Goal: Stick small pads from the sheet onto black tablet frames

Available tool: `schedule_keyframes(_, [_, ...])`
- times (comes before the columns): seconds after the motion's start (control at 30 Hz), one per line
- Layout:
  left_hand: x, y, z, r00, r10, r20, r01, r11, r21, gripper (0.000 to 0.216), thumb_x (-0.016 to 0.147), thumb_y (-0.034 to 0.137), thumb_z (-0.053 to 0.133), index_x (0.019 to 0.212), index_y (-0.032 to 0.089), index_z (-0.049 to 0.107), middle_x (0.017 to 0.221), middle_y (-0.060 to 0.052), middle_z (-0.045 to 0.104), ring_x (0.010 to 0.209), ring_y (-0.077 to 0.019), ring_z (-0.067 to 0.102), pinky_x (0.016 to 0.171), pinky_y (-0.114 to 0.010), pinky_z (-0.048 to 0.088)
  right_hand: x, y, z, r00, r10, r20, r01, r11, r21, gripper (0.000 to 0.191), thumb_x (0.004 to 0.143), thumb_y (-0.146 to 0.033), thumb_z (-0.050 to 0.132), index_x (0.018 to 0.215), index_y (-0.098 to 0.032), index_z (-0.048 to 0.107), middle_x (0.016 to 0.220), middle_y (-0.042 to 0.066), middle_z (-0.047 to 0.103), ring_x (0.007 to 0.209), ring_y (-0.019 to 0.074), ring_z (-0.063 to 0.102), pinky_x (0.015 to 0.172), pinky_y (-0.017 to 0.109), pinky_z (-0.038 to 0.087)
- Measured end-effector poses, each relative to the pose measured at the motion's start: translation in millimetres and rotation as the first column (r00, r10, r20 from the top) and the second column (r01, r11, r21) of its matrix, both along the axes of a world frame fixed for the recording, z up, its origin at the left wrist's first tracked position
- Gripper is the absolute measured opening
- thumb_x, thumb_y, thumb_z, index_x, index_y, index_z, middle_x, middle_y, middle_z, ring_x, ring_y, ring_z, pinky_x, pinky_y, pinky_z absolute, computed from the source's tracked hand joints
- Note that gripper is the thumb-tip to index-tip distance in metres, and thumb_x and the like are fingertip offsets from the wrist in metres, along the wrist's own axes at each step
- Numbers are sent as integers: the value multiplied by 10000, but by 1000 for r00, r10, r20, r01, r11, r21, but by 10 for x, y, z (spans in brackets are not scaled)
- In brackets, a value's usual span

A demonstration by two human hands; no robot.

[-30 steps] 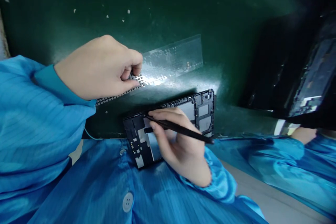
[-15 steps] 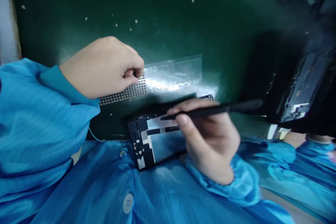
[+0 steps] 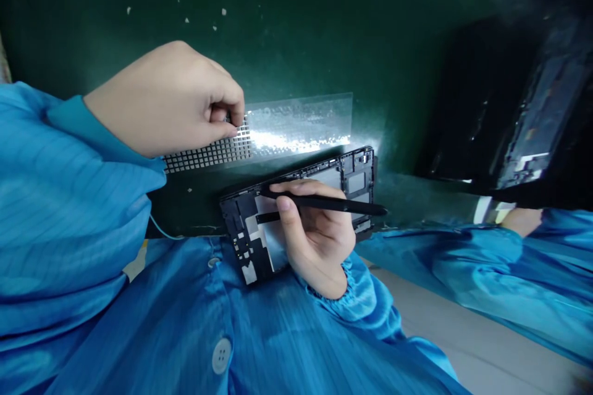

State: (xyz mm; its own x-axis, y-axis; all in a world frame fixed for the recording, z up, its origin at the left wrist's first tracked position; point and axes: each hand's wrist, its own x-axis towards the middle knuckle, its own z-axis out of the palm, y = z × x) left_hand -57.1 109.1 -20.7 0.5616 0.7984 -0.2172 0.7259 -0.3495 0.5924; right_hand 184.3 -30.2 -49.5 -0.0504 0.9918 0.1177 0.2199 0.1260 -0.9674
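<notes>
My left hand [image 3: 180,99] is closed in a pinch at a clear film sheet [image 3: 301,120] that bears a grid of small dark square pads [image 3: 217,153]. The thumb lies over the pads, and part of the grid is hidden beneath the hand and sleeve. My right hand [image 3: 319,228] grips slim black tweezers [image 3: 338,203] like a pen. Their tip is over the upper left part of an opened tablet-like device [image 3: 356,182], a black frame with grey panels and small parts. That device sits tilted at the table's near edge, partly covered by my right hand.
Several small pale scraps [image 3: 224,12] are scattered on the green table [image 3: 287,43]. To the right lie a large dark panel [image 3: 477,99] and another device [image 3: 532,129] with inner parts showing. Another person's hand [image 3: 522,221] and blue sleeve [image 3: 477,259] are at the right.
My right hand has moved left over the device with the tweezers, uncovering its right end. My left hand stays at the sheet. The whole view has shifted slightly.
</notes>
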Motion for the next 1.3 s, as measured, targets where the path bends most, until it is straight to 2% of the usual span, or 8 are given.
schedule_keyframes(0.13, [11, -3, -10, 1000, -12, 4, 12, 1000, 8, 494, 980, 526, 460, 976, 183, 815, 939, -47, 797, 795, -157, 603, 948, -365, 538, 3, 33, 87, 991, 35, 130, -38, 999, 24, 259, 1024, -84, 719, 1216, -256, 700, 1092, 49, 812, 1038, 183, 816, 894, 363, 717])
schedule_keyframes(0.3, [29, 0, 17, 999, -23, -45, 23, 1000, 16, 337, 995, 383, 556, 997, 177, 823, 977, -35, 799, 805, -148, 616, 933, -348, 532, 152, 192, 385, 820, 324, 472, -418, 902, 107, 332, 984, -31, 723, 1266, -207, 713, 1214, 135, 818, 1152, 276, 800, 974, 502, 689])
schedule_keyframes(0.5, [6, 31, -47, 999, -24, -39, 25, 999, 28, 218, 932, 311, 611, 989, 243, 810, 890, 1, 771, 774, -161, 650, 769, -316, 464, 194, 1102, 440, 872, 375, 315, -393, 919, -8, 122, 1033, -309, 802, 1132, -277, 739, 1110, 42, 840, 1040, 208, 819, 953, 391, 699])
schedule_keyframes(0.7, [-1, 35, -110, 1000, 20, -17, -20, 1000, -1, 238, 883, 372, 664, 1043, 254, 796, 784, 11, 742, 724, -172, 648, 751, -345, 463, 23, 1847, 102, 748, 625, 223, -609, 780, -142, 363, 937, -606, 851, 1064, -279, 760, 1079, 26, 839, 1020, 224, 814, 961, 382, 710])
schedule_keyframes(0.93, [41, 25, -74, 995, 35, -89, -35, 999, 2, 203, 915, 379, 733, 1032, 227, 800, 797, 34, 734, 732, -152, 635, 779, -318, 458, 1, 1717, 70, 801, 584, 135, -565, 811, -153, 419, 928, -647, 835, 1062, -263, 734, 1080, 38, 847, 1050, 224, 825, 997, 372, 703])
schedule_keyframes(1.17, [23, 36, -20, 993, 51, -103, -55, 998, -34, 248, 927, 361, 741, 1105, 208, 823, 831, 26, 750, 789, -166, 666, 878, -334, 506, 7, 1872, 107, 737, 639, 220, -616, 769, -167, 406, 892, -636, 870, 1042, -272, 769, 1074, -8, 839, 1016, 176, 817, 954, 303, 693])
schedule_keyframes(1.23, [24, 36, -8, 996, 47, -77, -51, 998, -48, 254, 945, 366, 708, 1116, 219, 823, 860, 10, 767, 797, -181, 677, 876, -352, 515, 68, 1724, 160, 785, 599, 162, -575, 800, -173, 370, 904, -594, 881, 1032, -270, 757, 1049, -9, 840, 1000, 179, 827, 943, 319, 708])
schedule_keyframes(1.3, [29, 28, -9, 996, 47, -71, -51, 997, -51, 251, 948, 365, 685, 1109, 229, 822, 882, -1, 775, 797, -193, 678, 882, -367, 526, 141, 1364, 229, 892, 443, 86, -428, 891, -149, 262, 971, -476, 862, 1073, -264, 745, 1058, 13, 840, 1016, 199, 837, 948, 369, 726])
